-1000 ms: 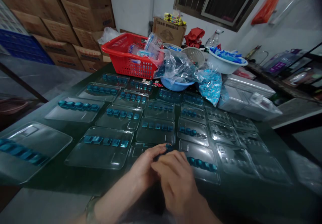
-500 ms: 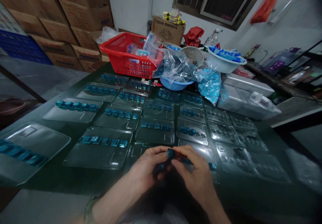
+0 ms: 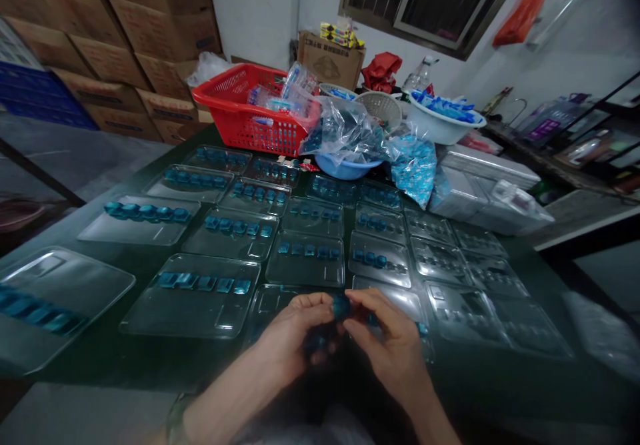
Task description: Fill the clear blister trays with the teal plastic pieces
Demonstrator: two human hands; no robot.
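Close to the table's front edge, my left hand (image 3: 293, 328) pinches a small dark teal plastic piece (image 3: 341, 307) between thumb and fingers. More teal shows dimly below, under the curled fingers, too dark to make out. My right hand (image 3: 393, 345) is closed at the same piece, thumb and index fingertip at its right side. Behind the hands lies a clear plastic tray (image 3: 267, 301), partly covered by my left hand. Past my right hand, another clear tray (image 3: 390, 288) has teal pieces in it, partly hidden by the fingers.
Rows of clear trays with teal pieces, such as this tray (image 3: 175, 311), cover the dark green table (image 3: 125, 358). At the back stand a red basket (image 3: 240, 125), a blue basin (image 3: 345, 168), a bag of blue packets (image 3: 413, 168) and a white basin (image 3: 445, 128). Cartons (image 3: 145, 25) are stacked at left.
The teal piece has turned slightly between my fingertips, and both hands stay together in nearly the same place. The whole view has shifted a little.
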